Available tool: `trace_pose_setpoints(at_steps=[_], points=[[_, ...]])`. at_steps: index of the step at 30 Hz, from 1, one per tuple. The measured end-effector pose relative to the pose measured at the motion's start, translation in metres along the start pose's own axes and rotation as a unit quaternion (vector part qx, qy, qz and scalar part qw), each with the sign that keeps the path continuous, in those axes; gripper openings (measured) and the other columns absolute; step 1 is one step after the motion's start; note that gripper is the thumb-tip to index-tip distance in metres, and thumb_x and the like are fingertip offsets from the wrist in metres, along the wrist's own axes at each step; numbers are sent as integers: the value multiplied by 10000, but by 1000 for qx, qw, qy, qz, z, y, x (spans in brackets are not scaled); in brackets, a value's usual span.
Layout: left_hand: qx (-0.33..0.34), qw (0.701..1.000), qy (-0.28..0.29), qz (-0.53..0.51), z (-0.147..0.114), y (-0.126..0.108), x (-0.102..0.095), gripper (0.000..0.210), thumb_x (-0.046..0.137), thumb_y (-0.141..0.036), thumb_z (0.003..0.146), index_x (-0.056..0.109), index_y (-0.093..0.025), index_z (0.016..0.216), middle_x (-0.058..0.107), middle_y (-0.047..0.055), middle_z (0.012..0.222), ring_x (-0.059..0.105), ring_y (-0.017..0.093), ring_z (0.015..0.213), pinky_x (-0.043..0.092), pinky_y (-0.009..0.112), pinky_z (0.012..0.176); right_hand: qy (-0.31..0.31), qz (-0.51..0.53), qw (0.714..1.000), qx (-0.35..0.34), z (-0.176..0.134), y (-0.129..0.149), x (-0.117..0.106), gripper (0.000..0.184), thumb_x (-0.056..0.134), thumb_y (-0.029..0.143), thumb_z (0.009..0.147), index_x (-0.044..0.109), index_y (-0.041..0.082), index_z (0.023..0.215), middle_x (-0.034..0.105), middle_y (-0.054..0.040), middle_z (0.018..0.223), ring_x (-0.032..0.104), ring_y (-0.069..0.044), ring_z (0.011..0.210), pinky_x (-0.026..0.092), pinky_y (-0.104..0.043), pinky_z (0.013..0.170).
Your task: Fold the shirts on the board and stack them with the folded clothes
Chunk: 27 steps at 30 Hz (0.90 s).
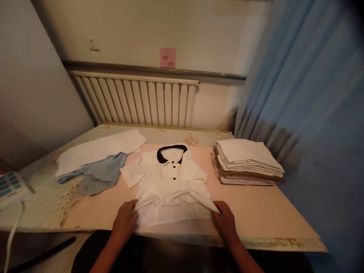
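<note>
A white short-sleeved polo shirt [162,178] with a black collar and dark buttons lies face up in the middle of the table, its collar toward the wall. My left hand [125,218] pinches the left side of its front hem. On the right, my right hand [223,219] grips the opposite corner of that hem. Between the hands the front layer is drawn up in folds, and the back layer lies flat beneath it on the pink sheet [247,212].
A stack of folded clothes [247,159] stands at the right, by a blue curtain [298,125]. White cloth [99,149] and a grey-blue garment [105,176] lie at the left. A corded device with keys [14,189] sits at the far left. Behind the table is a radiator [142,98].
</note>
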State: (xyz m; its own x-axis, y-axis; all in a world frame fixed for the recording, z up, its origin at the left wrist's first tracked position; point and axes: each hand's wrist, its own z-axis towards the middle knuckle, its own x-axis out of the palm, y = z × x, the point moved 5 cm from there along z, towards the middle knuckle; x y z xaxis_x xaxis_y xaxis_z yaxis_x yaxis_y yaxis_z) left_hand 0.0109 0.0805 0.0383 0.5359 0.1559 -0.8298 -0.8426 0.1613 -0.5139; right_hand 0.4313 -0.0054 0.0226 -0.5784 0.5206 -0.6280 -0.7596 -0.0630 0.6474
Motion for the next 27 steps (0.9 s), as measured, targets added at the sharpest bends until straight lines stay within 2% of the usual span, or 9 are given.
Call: trace_pose_setpoints(at_steps=[5, 7, 11, 15, 18, 22, 25, 27], points=[[-13, 1000, -5, -9, 15, -6, 2, 401, 433, -388, 820, 598, -154, 1101, 650, 98, 1065, 577, 242, 1018, 429, 371, 945, 48, 21, 998, -33, 1, 4, 2, 183, 558, 223, 763, 627, 204, 932, 627, -50, 932, 571, -202, 894, 454, -308, 809], [-31, 999, 12, 13, 23, -8, 5, 394, 397, -416, 862, 612, -149, 1058, 660, 107, 1041, 581, 239, 1003, 423, 360, 924, 69, 31, 996, -36, 2, 6, 2, 193, 600, 239, 752, 630, 203, 939, 628, -50, 945, 571, -205, 906, 454, -310, 819], [-58, 996, 54, 47, 35, -11, 10, 260, 449, -330, 853, 614, -159, 960, 670, 86, 889, 604, 224, 863, 427, 326, 791, 86, 53, 995, -18, 3, 12, 2, 179, 621, 282, 760, 639, 209, 922, 635, -48, 939, 574, -212, 903, 453, -312, 815], [-54, 995, 69, 46, 38, -18, 7, 147, 470, -186, 800, 588, -180, 888, 647, 45, 835, 592, 188, 812, 402, 283, 732, 82, 72, 994, 12, 5, 15, 1, 138, 532, 295, 822, 636, 210, 790, 632, -40, 829, 576, -200, 832, 446, -305, 783], [-5, 996, 85, 11, 30, -27, 1, 111, 433, -187, 819, 542, -206, 803, 622, 11, 845, 575, 160, 826, 404, 258, 756, 87, 90, 992, 21, 6, 11, -3, 204, 485, 314, 850, 628, 208, 752, 628, -39, 794, 577, -190, 795, 445, -292, 748], [99, 986, 128, -42, 2, -29, -7, 141, 397, -247, 855, 521, -218, 796, 592, 6, 833, 551, 168, 835, 414, 270, 775, 86, 86, 991, 52, 6, -2, -12, 232, 472, 352, 855, 636, 201, 790, 646, -45, 817, 589, -190, 790, 447, -287, 735], [105, 981, 166, 11, -18, -18, -8, 152, 406, -213, 829, 539, -213, 756, 597, 21, 811, 546, 188, 822, 412, 299, 764, 101, 79, 988, 89, 4, -6, -14, 255, 469, 385, 855, 641, 200, 820, 661, -39, 809, 597, -187, 763, 447, -281, 711], [92, 980, 169, 48, -24, -14, -9, 146, 436, -191, 797, 580, -209, 782, 617, 37, 830, 555, 206, 831, 417, 326, 775, 109, 74, 987, 97, 4, -1, -10, 262, 482, 401, 840, 646, 197, 837, 663, -36, 798, 597, -184, 738, 445, -279, 692]])
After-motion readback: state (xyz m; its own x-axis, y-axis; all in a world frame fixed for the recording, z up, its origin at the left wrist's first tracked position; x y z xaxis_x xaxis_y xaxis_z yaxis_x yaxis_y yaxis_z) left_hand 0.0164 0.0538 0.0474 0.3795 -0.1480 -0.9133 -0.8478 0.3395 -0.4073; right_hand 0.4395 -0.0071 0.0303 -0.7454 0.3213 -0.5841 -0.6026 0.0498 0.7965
